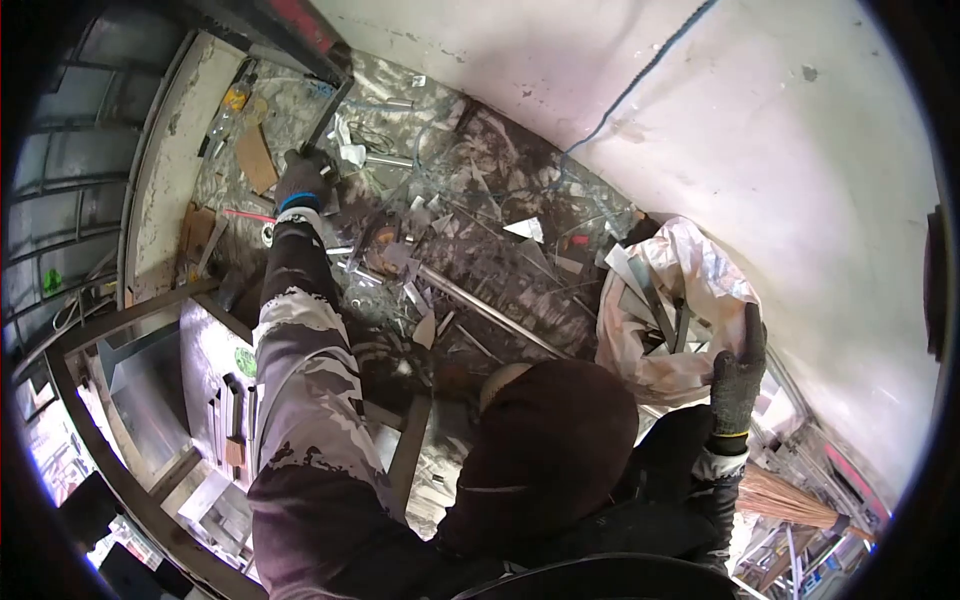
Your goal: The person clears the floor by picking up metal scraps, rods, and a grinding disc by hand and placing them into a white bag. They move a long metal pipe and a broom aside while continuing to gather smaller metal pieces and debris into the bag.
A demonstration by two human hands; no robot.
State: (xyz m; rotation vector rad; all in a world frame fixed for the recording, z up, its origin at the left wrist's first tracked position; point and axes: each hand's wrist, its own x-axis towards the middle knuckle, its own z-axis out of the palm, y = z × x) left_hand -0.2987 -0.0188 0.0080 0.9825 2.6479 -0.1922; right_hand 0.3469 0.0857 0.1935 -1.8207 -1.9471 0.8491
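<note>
My left hand (pixel 305 178), in a dark glove with a blue cuff band, reaches out over the littered floor. Its fingers are curled, and what they hold, if anything, I cannot make out. Close to it lie a brown cardboard piece (pixel 257 158), a crumpled white scrap (pixel 352 153) and a thin dark strip (pixel 328 112) at its fingertips. My right hand (pixel 738 385), gloved with a yellow cuff band, grips the near right rim of a whitish plastic sack (pixel 622 347). The sack stands open, with metal offcuts (pixel 655 305) sticking up inside.
A long metal tube (pixel 490 308) lies across the floor among scraps. A blue cord (pixel 640 80) hangs along the white wall (pixel 800 150). At lower left stands a metal frame (pixel 110 440); a straw broom (pixel 790 497) lies at lower right near more metal pieces.
</note>
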